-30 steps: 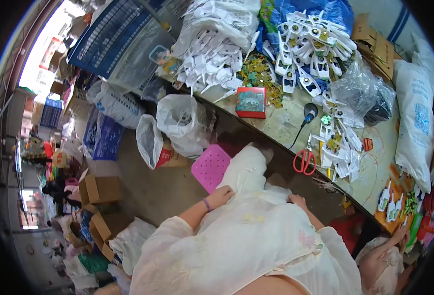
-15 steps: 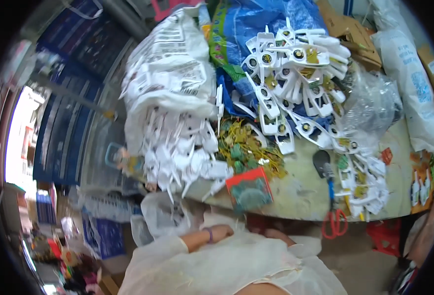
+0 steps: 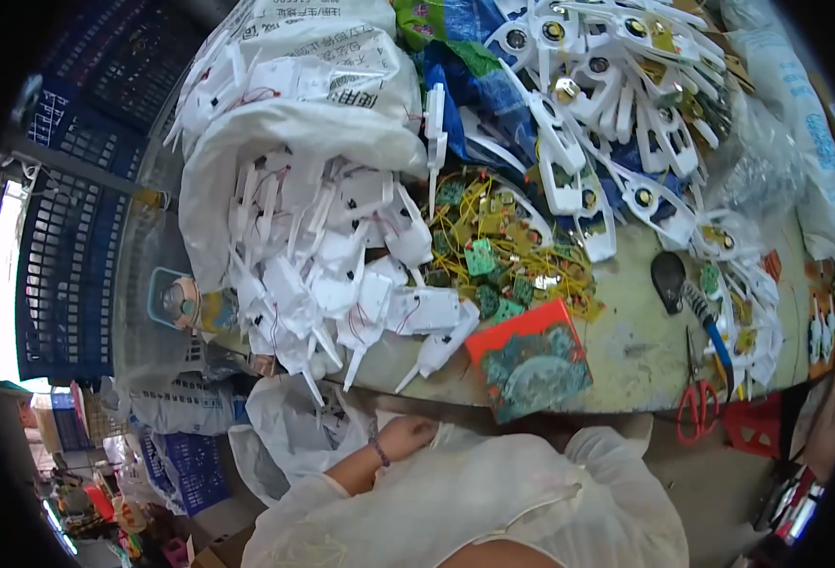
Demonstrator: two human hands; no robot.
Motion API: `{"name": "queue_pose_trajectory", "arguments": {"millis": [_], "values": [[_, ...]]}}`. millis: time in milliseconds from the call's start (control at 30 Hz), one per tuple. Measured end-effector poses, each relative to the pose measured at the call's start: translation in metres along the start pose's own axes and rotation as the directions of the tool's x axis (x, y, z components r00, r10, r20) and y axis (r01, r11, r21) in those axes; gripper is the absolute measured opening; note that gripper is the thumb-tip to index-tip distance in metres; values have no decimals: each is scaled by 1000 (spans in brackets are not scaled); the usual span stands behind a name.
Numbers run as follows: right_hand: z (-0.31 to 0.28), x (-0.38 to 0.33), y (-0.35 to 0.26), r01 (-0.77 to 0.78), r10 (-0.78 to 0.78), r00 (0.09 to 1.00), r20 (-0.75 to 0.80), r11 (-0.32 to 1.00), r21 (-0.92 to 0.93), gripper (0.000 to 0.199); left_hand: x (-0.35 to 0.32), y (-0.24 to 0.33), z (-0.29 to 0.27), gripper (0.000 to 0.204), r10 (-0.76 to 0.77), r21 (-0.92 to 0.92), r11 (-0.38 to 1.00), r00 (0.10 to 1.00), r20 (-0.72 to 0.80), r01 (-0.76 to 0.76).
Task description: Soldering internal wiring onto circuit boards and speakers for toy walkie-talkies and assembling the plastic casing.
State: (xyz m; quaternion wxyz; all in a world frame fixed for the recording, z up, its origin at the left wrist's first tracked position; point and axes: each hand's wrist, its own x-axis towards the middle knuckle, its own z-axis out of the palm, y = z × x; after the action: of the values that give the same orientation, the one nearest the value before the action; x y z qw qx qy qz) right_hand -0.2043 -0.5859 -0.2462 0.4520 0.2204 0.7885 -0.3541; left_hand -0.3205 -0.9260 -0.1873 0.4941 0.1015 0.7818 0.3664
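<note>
My left hand (image 3: 408, 438) is at my lap below the table's front edge, with a beaded band on its wrist. Its fingers look curled against pale, see-through cloth (image 3: 493, 464); whatever they hold is hidden. Only a pale sleeve (image 3: 621, 464) shows on the right, and my right hand is out of sight. Just beyond my lap, a red box with a worn grey-green top (image 3: 531, 364) lies at the table edge. Left of it are piled white plastic housings with thin red wires (image 3: 360, 293). Behind the box is a heap of small green circuit boards with yellow wires (image 3: 493, 251).
White handle-shaped frames (image 3: 569, 170) are stacked at the back right. Red-handled scissors (image 3: 696, 407) and a black-headed tool with a blue handle (image 3: 668, 284) overlap the table's right front. A large white sack (image 3: 294, 133) opens toward the housings. Blue crates (image 3: 77, 246) stand left.
The view has shifted closer to the table, and its contents appear larger. My right forearm, visible before, is now hidden beneath pale cloth. My left hand stays at my lap.
</note>
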Motion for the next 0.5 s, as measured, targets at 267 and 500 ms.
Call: {"name": "queue_pose_trajectory", "arguments": {"millis": [267,500], "values": [[30,-13,84,-125,106,992,-76,938,-325,36,17,5,27,31,377,506,759,910,173,-411],[70,-116,98,109,-524,462,-715,834,-541,9,-3,33,38,29,720,300,622,679,144,-723]]}}
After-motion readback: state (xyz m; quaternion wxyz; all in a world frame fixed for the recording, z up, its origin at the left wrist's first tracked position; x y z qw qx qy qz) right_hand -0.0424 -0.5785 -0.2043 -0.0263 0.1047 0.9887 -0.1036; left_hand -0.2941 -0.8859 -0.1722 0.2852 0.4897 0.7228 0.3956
